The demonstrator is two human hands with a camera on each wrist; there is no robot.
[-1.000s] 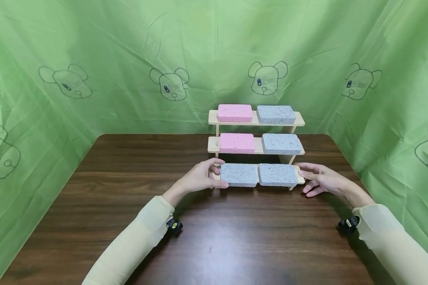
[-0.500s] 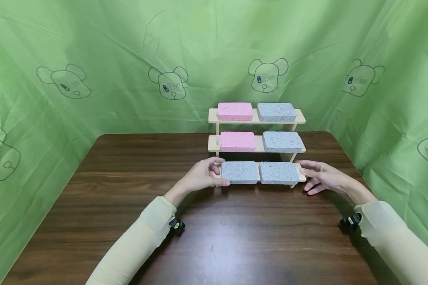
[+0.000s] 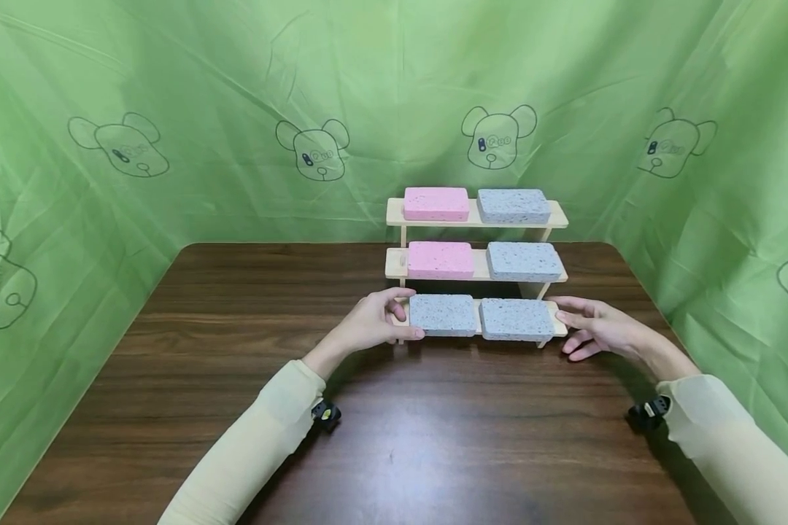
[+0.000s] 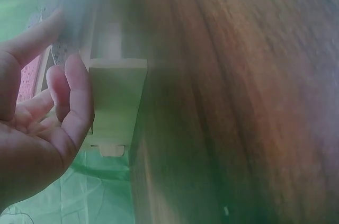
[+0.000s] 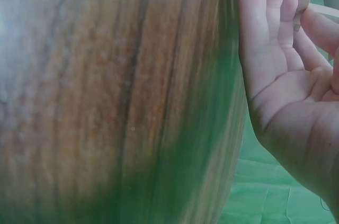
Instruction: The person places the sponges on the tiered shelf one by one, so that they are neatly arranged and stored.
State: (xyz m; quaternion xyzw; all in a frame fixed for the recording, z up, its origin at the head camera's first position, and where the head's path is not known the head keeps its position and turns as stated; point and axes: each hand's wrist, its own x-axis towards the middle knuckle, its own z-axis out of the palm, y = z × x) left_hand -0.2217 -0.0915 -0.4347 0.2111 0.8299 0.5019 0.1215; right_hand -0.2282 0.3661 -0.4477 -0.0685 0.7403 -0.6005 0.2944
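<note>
In the head view, a three-tier wooden display rack [image 3: 561,271] stands on the table. On its bottom tier lie a left grey speckled sponge [image 3: 443,312] and a right grey speckled sponge [image 3: 516,316], side by side. My left hand [image 3: 373,319] pinches the left grey sponge at its left end, thumb at the front corner and index finger at the back. In the left wrist view its other fingers curl beside the rack's side panel [image 4: 117,97]. My right hand [image 3: 600,327] grips the right end of the bottom tier, thumb against the edge; the fingers' contact is partly hidden.
A pink sponge [image 3: 441,259] and a grey sponge [image 3: 524,259] lie on the middle tier. Another pink sponge [image 3: 436,203] and grey sponge [image 3: 514,205] lie on the top tier. A green curtain [image 3: 236,175] surrounds the dark wooden table [image 3: 269,284] at the back and sides.
The left grey sponge has slid slightly back on the bottom tier, with my left hand on it. My right hand stays at the rack's right end. The head view has shifted slightly.
</note>
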